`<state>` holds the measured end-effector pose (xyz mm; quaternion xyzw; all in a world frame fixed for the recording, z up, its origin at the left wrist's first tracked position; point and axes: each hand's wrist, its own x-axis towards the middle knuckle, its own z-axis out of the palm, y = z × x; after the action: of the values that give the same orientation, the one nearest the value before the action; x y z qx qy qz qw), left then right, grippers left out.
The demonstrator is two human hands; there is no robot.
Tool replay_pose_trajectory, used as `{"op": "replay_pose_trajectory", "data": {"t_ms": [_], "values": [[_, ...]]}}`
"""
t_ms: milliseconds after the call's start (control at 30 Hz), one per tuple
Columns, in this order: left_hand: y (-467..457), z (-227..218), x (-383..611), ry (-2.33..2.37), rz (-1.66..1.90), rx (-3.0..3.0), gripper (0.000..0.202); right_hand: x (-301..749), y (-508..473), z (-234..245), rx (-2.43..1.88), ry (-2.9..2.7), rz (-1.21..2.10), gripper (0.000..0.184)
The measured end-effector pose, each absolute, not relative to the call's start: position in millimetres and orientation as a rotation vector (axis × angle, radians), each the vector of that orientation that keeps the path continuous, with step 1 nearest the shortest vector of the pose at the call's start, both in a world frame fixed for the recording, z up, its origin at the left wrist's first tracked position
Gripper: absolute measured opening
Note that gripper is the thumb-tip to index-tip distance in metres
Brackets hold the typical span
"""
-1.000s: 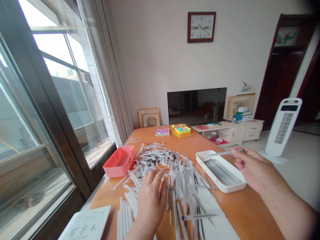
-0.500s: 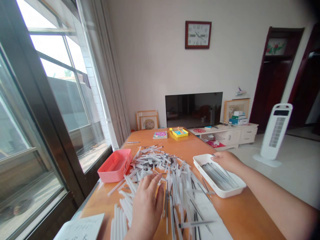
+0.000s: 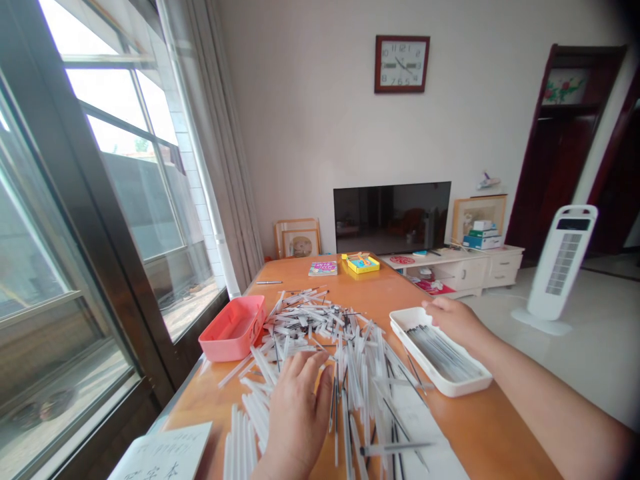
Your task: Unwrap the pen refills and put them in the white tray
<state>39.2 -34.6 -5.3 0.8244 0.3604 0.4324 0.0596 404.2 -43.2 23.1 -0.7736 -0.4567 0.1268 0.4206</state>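
My left hand (image 3: 299,403) hovers palm down over a loose pile of clear plastic pen barrels (image 3: 361,373) and dark-tipped pen refills (image 3: 336,413). Its fingers are loosely bent, with a gap between thumb and index finger, and nothing shows in it. At the far right end of a white plastic tray (image 3: 467,388), my right hand (image 3: 453,321) has its fingers closed together. Whatever its fingertips pinch is too small to make out. A row of refills (image 3: 440,353) with black tips lies inside that tray.
A pink plastic box (image 3: 233,337) stands left of the pile. A handwritten notebook (image 3: 167,453) lies at the front left. Farther back are a pen (image 3: 269,283), a colourful booklet (image 3: 323,269) and a yellow box (image 3: 364,265). White paper (image 3: 425,433) lies under the barrels.
The right hand has risen slightly at the tray's far end. My left hand has barely moved, and the view has shifted a little.
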Motion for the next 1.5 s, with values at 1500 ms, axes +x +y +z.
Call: {"op": "replay_pose_trajectory", "data": {"t_ms": [1500], "values": [[-47, -11, 47, 1.230, 0.918, 2.353, 0.008, 203, -82, -24, -1.248, -1.184, 1.101, 0.038]]}}
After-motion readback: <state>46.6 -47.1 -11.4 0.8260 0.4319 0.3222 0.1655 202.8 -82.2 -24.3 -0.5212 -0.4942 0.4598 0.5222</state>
